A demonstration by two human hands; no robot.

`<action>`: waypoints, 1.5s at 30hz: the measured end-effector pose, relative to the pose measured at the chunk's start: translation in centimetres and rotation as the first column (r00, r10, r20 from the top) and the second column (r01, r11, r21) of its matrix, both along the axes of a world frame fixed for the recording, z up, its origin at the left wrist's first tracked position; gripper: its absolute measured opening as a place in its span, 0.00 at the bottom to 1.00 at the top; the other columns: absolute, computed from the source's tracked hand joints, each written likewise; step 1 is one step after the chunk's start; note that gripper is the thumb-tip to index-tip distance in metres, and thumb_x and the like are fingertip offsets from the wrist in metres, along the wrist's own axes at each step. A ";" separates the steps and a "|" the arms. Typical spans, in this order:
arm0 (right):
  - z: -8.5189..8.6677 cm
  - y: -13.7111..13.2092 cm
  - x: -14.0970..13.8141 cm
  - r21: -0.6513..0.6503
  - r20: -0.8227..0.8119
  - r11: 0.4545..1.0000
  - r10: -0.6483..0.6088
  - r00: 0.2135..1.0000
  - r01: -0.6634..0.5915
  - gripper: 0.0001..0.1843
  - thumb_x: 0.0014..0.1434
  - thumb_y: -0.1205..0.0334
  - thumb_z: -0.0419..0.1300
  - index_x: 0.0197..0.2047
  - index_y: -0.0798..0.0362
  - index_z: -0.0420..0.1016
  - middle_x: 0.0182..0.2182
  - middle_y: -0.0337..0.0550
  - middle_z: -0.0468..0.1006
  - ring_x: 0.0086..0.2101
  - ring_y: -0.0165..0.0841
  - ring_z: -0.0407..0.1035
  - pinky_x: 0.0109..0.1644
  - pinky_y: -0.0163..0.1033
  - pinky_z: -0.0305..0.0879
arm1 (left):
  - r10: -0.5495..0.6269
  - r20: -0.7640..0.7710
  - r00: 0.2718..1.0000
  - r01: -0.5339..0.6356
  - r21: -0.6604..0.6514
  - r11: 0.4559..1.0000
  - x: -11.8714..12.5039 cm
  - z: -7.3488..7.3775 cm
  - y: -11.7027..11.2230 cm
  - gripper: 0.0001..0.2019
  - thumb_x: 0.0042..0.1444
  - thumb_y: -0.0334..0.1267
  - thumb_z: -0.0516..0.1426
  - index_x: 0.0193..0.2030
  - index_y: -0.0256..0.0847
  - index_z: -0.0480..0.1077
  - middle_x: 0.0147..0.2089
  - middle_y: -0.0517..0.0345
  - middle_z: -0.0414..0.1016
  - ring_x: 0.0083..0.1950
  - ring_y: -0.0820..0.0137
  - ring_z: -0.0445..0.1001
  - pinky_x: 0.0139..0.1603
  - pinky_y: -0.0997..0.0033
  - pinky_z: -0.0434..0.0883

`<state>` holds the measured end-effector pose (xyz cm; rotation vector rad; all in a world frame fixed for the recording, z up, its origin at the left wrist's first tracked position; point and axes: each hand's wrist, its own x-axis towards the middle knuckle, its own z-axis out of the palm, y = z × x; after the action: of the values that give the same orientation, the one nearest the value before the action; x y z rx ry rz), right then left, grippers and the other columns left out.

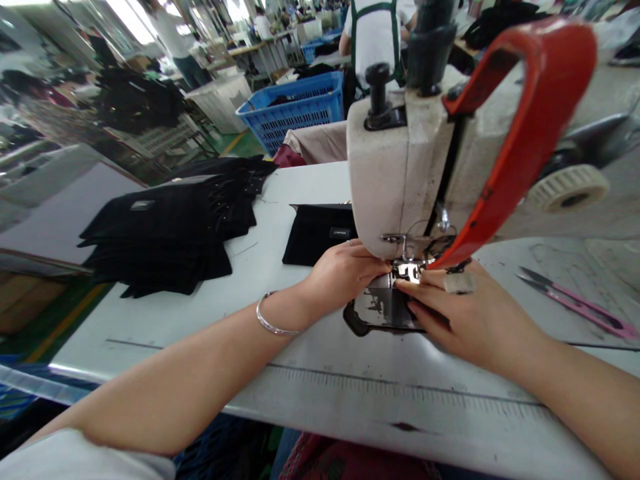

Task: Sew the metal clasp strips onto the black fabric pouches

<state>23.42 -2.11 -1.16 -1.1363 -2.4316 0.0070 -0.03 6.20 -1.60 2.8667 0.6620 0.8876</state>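
Note:
My left hand (347, 272) is at the presser foot (407, 272) of a sewing machine (395, 173), its fingertips pressed together. What they hold, if anything, is too small to make out. From the other side my right hand (460, 303) reaches to the same spot, fingers stretched out and a little apart over the metal needle plate (383, 310). Behind my left hand lies a flat black fabric piece (313, 233) with a small label; the machine head hides its right end. A red curved guard (540, 133) rises in front of the machine head.
Stacked black fabric pieces (170, 227) lie on the left of the white table (280, 373). Pink-handled thread snips (580, 303) rest at the right. Beyond the table are a blue plastic basket (300, 107) and other people at work. A printed ruler runs along the front edge.

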 end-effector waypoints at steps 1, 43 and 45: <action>0.1 0.0 0.0 -0.002 -0.003 1.000 0.009 1.000 -0.009 0.13 0.67 0.63 0.57 0.52 0.53 0.78 0.47 0.51 0.81 0.47 0.49 0.72 0.46 0.53 0.63 | -0.001 -0.003 1.000 0.001 -0.021 1.000 0.0 0.1 0.0 0.08 0.67 0.32 0.59 0.40 0.43 0.80 0.42 0.61 0.84 0.48 0.70 0.82 0.57 0.68 0.77; 1.2 -2.1 -2.0 -0.448 -0.463 0.861 0.008 0.887 -0.242 0.27 0.71 0.66 0.49 0.71 0.45 0.56 0.56 0.49 0.77 0.52 0.37 0.73 0.53 0.48 0.71 | 0.629 -0.109 0.770 -0.399 -0.851 0.341 -7.3 4.0 -8.8 0.47 0.53 0.42 0.66 0.74 0.43 0.45 0.49 0.54 0.72 0.32 0.73 0.76 0.34 0.69 0.77; 1.6 -2.5 -2.9 -0.561 -0.664 0.725 -0.105 0.741 -0.400 0.28 0.70 0.67 0.49 0.71 0.43 0.52 0.57 0.49 0.75 0.53 0.35 0.73 0.54 0.46 0.72 | 0.598 -0.037 0.801 -0.188 -0.963 0.193 -6.8 4.1 -8.7 0.44 0.57 0.40 0.63 0.74 0.41 0.43 0.49 0.51 0.75 0.35 0.69 0.80 0.35 0.69 0.78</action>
<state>20.49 -4.57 0.42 -0.9307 -1.8455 1.2516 -6.86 -2.48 2.55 1.3708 1.3538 0.6353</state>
